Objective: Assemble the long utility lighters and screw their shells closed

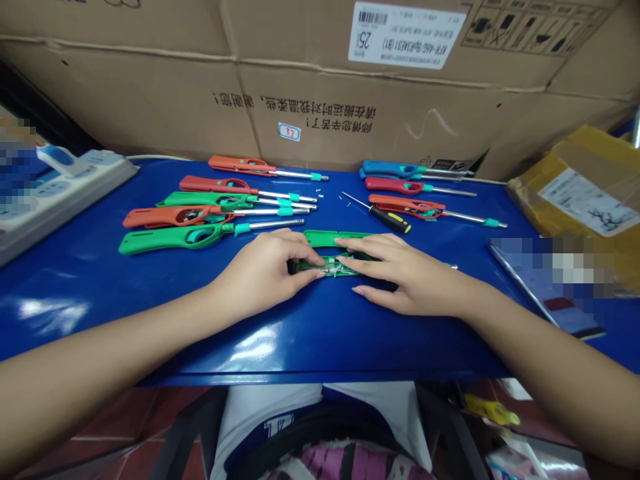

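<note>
An opened green gas lighter (333, 268) lies on the blue table in front of me, its inner parts showing; a metal tip pokes out beyond my right hand. Just behind it is a loose green casing half (320, 238). My left hand (270, 267) has thumb and index finger closed on the left part of the opened lighter. Fingers spread, my right hand (405, 272) rests over the lighter's right part and the casing half, its thumb apart on the near side. The palm hides much of the lighter's right end.
Several orange, red and green lighters (173, 238) lie at the left. Blue, red and orange lighters (405, 205) lie at the back right, near a black-and-yellow screwdriver (397, 219) and tiny screws. A large cardboard box (175, 100) walls the back. A power strip (70, 183) stands left, a taped carton (575, 200) right.
</note>
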`<state>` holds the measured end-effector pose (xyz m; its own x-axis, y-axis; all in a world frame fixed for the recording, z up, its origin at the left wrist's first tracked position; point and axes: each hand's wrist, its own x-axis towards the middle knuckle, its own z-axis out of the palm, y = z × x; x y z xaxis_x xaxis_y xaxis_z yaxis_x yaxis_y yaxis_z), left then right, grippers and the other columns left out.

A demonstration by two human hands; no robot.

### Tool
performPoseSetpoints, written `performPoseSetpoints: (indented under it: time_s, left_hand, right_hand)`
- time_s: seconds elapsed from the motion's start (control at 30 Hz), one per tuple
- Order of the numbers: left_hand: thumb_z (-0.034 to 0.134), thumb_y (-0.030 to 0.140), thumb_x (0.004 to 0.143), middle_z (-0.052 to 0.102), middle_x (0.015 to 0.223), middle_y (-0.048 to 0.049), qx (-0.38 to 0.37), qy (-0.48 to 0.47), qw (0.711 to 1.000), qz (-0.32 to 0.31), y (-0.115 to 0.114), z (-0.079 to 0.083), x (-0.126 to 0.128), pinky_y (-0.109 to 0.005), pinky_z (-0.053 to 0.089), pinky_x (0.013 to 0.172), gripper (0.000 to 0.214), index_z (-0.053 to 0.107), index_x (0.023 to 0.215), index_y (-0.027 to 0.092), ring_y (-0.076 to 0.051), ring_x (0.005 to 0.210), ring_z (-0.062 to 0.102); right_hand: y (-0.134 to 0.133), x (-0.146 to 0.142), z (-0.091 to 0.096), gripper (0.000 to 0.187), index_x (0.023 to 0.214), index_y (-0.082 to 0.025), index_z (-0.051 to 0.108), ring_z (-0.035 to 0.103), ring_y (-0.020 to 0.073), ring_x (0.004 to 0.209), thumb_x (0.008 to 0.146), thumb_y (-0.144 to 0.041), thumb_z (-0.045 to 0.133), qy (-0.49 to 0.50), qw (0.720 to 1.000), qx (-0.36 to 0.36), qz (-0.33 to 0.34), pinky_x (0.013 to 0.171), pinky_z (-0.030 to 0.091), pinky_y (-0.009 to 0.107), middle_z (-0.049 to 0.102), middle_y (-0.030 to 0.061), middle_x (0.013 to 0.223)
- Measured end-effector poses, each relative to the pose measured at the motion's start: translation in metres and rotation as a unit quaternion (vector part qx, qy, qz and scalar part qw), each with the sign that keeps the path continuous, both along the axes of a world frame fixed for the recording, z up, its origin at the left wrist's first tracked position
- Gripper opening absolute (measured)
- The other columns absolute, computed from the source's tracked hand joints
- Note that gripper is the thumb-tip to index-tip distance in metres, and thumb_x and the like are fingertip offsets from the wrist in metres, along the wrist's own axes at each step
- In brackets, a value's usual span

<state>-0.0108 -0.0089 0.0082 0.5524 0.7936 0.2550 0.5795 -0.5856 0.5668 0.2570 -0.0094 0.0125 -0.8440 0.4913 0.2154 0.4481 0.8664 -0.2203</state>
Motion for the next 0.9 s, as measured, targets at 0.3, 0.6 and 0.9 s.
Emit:
performPoseSetpoints:
  time_s: [0.3, 0.6, 0.9]
  left_hand:
    - [0.069, 0.021, 0.09, 0.072, 0.09, -0.0039, 0.073, 0.035, 0.997, -0.018, 0.0, 0.005, -0.002, -0.031, 0.052, 0.076, 0.014, 0.08, 0.1, 0.02, -0.02, 0.086, 0.067]
    - [0.07, 0.024, 0.09, 0.074, 0.091, -0.0027, 0.068, 0.038, 0.997, -0.017, 0.002, 0.007, -0.004, -0.031, 0.054, 0.077, 0.013, 0.08, 0.098, 0.021, -0.019, 0.085, 0.069]
    - [0.071, 0.026, 0.089, 0.076, 0.093, -0.0037, 0.032, 0.031, 0.998, -0.036, 0.004, 0.005, -0.005, -0.032, 0.056, 0.078, 0.014, 0.081, 0.098, 0.022, -0.02, 0.084, 0.07]
  right_hand:
    - [0.0, 0.002, -0.001, 0.046, 0.143, -0.021, 0.057, 0.047, 0.0296, 0.141, 0.098, -0.032, 0.059, -0.001, 1.0, -0.022, -0.017, 0.115, 0.04, 0.053, 0.05, 0.013, 0.155]
    - [0.005, 0.003, -0.007, 0.04, 0.14, -0.021, 0.06, 0.057, 0.025, 0.128, 0.1, -0.024, 0.056, 0.017, 1.0, -0.015, -0.003, 0.111, 0.044, 0.049, 0.066, 0.0084, 0.139]
    - [0.006, 0.002, -0.01, 0.038, 0.137, -0.024, 0.064, 0.058, 0.0247, 0.125, 0.1, -0.021, 0.054, 0.031, 0.999, -0.024, -0.016, 0.108, 0.047, 0.047, 0.068, 0.0057, 0.136]
